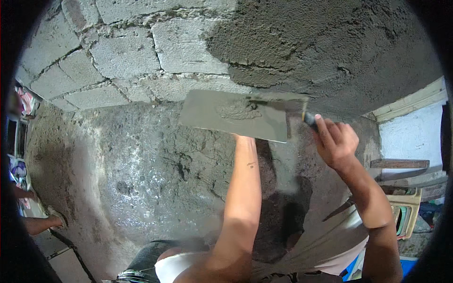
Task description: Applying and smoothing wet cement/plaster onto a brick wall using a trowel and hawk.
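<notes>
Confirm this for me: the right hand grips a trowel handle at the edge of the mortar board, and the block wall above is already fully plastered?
Not quite. In the head view the right hand does grip the trowel handle beside the mortar board, but the block wall is only partly plastered: wet plaster covers the right side, bare blocks show on the left.

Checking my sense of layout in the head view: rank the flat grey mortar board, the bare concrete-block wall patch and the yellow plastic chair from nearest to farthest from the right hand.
From the right hand:
1. Flat grey mortar board, just left.
2. Yellow plastic chair, lower right.
3. Bare concrete-block wall patch, far upper left.
</notes>
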Available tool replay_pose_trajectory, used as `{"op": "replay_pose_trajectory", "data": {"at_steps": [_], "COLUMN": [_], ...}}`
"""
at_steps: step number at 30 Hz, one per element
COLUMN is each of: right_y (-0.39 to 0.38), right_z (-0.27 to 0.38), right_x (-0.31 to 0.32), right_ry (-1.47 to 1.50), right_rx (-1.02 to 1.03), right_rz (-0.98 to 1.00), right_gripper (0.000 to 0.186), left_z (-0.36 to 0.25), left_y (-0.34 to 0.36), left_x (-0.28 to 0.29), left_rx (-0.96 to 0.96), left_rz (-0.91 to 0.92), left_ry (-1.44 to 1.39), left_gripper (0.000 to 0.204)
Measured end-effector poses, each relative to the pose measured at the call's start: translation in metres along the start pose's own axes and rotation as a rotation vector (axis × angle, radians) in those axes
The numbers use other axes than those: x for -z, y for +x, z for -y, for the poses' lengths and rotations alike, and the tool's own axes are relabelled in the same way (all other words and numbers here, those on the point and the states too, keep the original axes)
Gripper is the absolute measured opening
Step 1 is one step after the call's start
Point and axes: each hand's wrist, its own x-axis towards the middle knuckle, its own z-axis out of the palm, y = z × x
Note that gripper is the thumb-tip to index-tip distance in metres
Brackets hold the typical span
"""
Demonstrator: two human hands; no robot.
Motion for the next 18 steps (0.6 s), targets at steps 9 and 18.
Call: {"op": "replay_pose_trajectory", "data": {"at_steps": [9,18], "right_y": [-0.057,-0.087], "right_z": [-0.035,-0.058], "right_x": [0.039,0.039], "right_ry": [0.259,0.479], "right_rx": [-0.54,-0.83], "right_rz": [0.23,0.481], "right_gripper": [0.03,0.027], "left_z": [-0.005,0.01], "left_y": [0.023,0.043], "left_x": [-0.001,-0.02], "left_rx": [-0.248,-0.326], "left_rz": [-0.083,-0.302], "left_ry": [0.007,0.135], "left_gripper": [0.064,0.065]}}
